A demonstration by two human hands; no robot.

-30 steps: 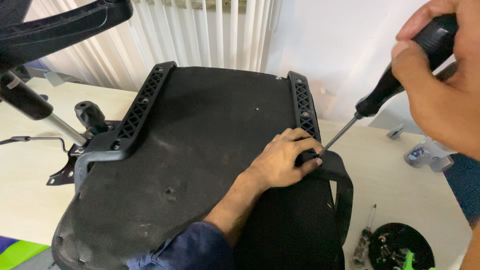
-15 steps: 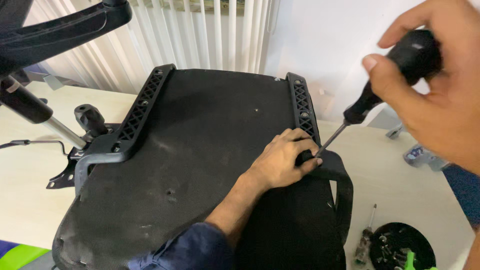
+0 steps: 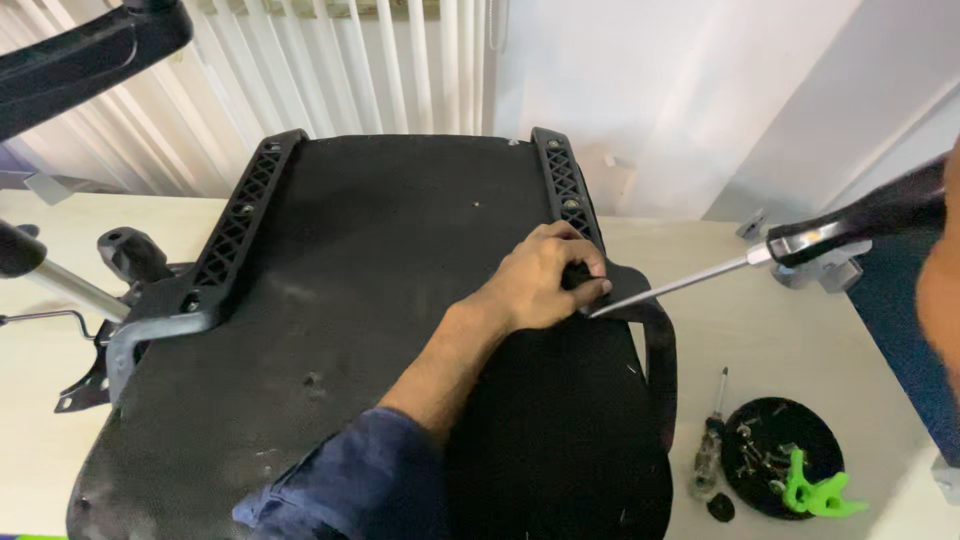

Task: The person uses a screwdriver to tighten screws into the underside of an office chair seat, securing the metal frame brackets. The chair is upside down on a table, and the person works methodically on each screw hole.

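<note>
Screwdriver [image 3: 760,260] tip at left hand [image 3: 545,280], seat [image 3: 380,300] edge

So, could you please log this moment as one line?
left hand: pressing armrest bracket on chair seat | right hand: holding screwdriver, tip at bracket

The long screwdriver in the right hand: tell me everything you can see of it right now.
The screwdriver has a thick black handle with a grey collar and a long, slim, bright metal shaft. It lies at a shallow slant, handle high at the right, tip low at the left. The right hand holds the handle at the frame edge, mostly out of view. The tip meets the black armrest bracket right beside the left hand's fingertips, above the upturned chair seat.
</note>
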